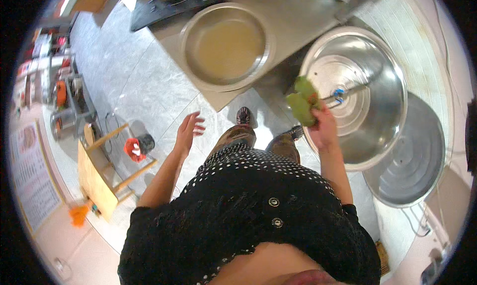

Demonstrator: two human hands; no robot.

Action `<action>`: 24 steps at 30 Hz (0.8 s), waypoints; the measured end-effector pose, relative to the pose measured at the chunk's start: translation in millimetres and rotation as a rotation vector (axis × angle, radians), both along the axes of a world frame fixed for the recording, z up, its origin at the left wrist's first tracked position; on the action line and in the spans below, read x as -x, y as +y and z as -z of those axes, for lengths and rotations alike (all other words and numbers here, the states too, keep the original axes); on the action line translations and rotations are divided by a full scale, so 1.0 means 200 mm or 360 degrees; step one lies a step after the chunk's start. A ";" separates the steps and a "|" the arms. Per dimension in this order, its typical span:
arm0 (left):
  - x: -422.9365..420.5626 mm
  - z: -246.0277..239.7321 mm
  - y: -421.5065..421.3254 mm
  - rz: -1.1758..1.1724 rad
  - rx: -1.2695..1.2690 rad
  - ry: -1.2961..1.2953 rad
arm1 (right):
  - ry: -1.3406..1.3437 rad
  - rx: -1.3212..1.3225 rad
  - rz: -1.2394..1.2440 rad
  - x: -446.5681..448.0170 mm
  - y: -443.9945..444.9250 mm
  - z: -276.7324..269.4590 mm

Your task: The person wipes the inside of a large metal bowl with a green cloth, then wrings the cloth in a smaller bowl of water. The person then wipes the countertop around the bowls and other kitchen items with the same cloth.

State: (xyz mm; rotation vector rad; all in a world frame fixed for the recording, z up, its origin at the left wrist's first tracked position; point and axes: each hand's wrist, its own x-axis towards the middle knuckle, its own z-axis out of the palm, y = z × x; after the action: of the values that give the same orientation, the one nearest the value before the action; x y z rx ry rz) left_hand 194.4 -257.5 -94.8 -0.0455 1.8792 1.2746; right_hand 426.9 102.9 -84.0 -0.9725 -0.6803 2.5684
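My right hand (325,126) grips a crumpled green cloth (305,102) with a small reddish patch, slightly blurred. Hand and cloth are over the near-left rim of a large, shiny steel basin (376,135). Above or inside that basin, a slim metal piece with a blue part (338,95) shows; I cannot tell how it is fixed. My left hand (190,130) hovers over the floor with its fingers apart and nothing in it. Ahead, a round metal pan (229,80) holding shallow yellowish liquid (231,48) rests on the corner of a steel table (290,18).
A wide grey metal basin or lid (413,165) lies partly under the steel basin. To the left are a wooden stool on its side (97,180), a red-and-black container (136,149) and a crowded rack (76,94). A dark cooktop (156,14) borders the table.
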 end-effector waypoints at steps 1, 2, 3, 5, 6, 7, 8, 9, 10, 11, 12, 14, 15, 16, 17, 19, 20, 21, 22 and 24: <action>0.04 -0.04 0.03 0.0026 -0.0163 0.0086 | 0.0202 -0.0007 0.0046 0.07 -0.01 -0.15; 0.07 -0.08 0.05 -0.0022 -0.0182 0.0052 | 0.0165 -0.0051 0.0074 0.15 -0.02 -0.28; 0.11 -0.11 0.08 -0.0041 -0.0257 0.0047 | 0.0233 -0.0135 0.0067 0.23 -0.04 -0.39; 0.20 -0.18 0.14 -0.0027 -0.0389 0.0106 | 0.0459 -0.0263 -0.0030 0.40 -0.07 -0.58; 0.24 -0.20 0.17 0.0029 -0.0402 0.0095 | 0.0372 -0.0358 -0.0034 0.49 -0.09 -0.64; 0.28 -0.22 0.21 0.0025 -0.0393 0.0024 | 0.0424 -0.0415 -0.0059 0.57 -0.11 -0.68; 0.33 -0.23 0.26 0.0013 -0.0410 -0.0047 | 0.0318 -0.0487 -0.0073 0.67 -0.14 -0.71; 0.39 -0.24 0.30 0.0046 -0.0482 -0.0103 | 0.0208 -0.0586 -0.0110 0.75 -0.16 -0.72; 0.44 -0.25 0.32 0.0066 -0.0578 -0.0157 | 0.0198 -0.0649 -0.0147 0.83 -0.20 -0.71; 0.50 -0.25 0.36 0.0090 -0.0576 -0.0128 | 0.0173 -0.0709 -0.0176 0.89 -0.23 -0.70; 0.54 -0.25 0.39 0.0076 -0.0532 -0.0215 | 0.0044 -0.0764 -0.0162 0.94 -0.26 -0.68; 0.64 -0.24 0.43 0.0122 -0.0502 -0.0306 | 0.0031 -0.1123 -0.0250 1.01 -0.32 -0.62; 0.69 -0.22 0.45 0.0194 -0.0492 -0.0337 | -0.0007 -0.1251 -0.0232 1.03 -0.34 -0.59; 0.72 -0.20 0.50 0.0290 -0.0503 -0.0358 | -0.0177 -0.1474 -0.0276 1.05 -0.36 -0.56; 0.76 -0.19 0.52 0.0396 -0.0426 -0.0437 | -0.0462 -0.1787 -0.0329 1.05 -0.37 -0.53; 0.78 -0.16 0.56 0.0397 -0.0482 -0.0370 | -0.0462 -0.2133 -0.0354 1.06 -0.39 -0.48; 0.80 -0.14 0.59 0.0359 -0.0464 -0.0383 | -0.0508 -0.2278 -0.0366 1.07 -0.40 -0.46; 0.80 -0.13 0.61 0.0317 -0.0443 -0.0398 | -0.0515 -0.2324 -0.0334 1.07 -0.41 -0.45; 0.81 -0.12 0.62 0.0261 -0.0422 -0.0407 | -0.0510 -0.2373 -0.0311 1.07 -0.43 -0.44; 0.81 -0.10 0.63 0.0249 -0.0419 -0.0428 | -0.0454 -0.2397 -0.0289 1.07 -0.46 -0.44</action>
State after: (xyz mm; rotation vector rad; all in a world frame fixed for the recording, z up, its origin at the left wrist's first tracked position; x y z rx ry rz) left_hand 33.4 -130.5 -74.0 0.0652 1.4491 1.3260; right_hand 212.6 11.3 3.0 -0.6396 -2.2691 1.2329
